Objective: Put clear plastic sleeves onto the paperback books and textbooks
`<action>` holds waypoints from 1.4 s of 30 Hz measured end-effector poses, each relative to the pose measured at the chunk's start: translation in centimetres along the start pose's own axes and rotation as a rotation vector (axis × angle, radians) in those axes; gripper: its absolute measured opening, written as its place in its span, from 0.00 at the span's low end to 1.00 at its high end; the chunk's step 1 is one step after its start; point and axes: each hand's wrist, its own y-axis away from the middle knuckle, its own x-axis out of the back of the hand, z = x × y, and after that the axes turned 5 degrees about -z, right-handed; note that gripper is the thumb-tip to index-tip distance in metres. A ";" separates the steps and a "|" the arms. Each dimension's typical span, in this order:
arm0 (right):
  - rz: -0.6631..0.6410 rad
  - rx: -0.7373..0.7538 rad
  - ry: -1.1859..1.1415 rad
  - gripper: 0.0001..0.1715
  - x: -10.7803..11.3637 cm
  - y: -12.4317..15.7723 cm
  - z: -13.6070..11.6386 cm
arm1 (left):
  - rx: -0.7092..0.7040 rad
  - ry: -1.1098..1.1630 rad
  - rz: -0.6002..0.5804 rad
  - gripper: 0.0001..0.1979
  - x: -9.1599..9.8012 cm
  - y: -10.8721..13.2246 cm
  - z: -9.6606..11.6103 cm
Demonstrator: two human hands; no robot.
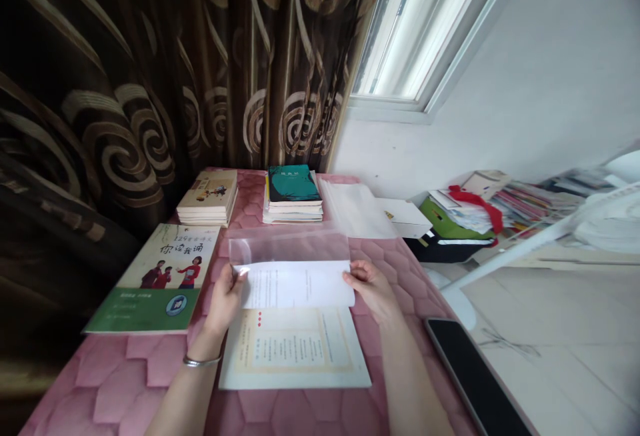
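An open book [295,349] lies on the pink quilted surface [120,383], its lower page printed with a yellow border. Its upper white leaf [300,284] is raised between my hands, with a clear plastic cover [290,249] extending beyond its far edge. My left hand [225,296], below a silver bracelet on the wrist, pinches the leaf and plastic at the left corner. At the right edge, my right hand [370,286] grips the same leaf between thumb and fingers.
A green-and-white book [160,283] lies left. Behind stand two book stacks [207,196] [293,193], with clear plastic sheets [357,209] to their right. A black phone-like slab [475,376] lies at the right edge. Beyond are a white fan [540,229] and piled papers.
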 end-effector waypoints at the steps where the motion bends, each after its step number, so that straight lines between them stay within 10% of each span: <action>1: 0.019 0.009 -0.019 0.27 -0.2 0.0 0.0 | 0.000 -0.005 0.006 0.12 0.0 0.0 -0.2; 19: -0.083 0.031 0.269 0.21 0.1 -0.2 0.8 | 0.082 0.275 0.014 0.17 0.0 -0.2 -0.3; 34: 0.080 0.035 0.380 0.23 -0.9 -0.2 1.0 | 0.063 0.139 0.113 0.11 -0.8 0.4 0.6; 42: -0.151 0.008 0.202 0.23 -0.2 0.4 -0.5 | 0.096 0.195 0.185 0.16 -1.1 0.4 0.0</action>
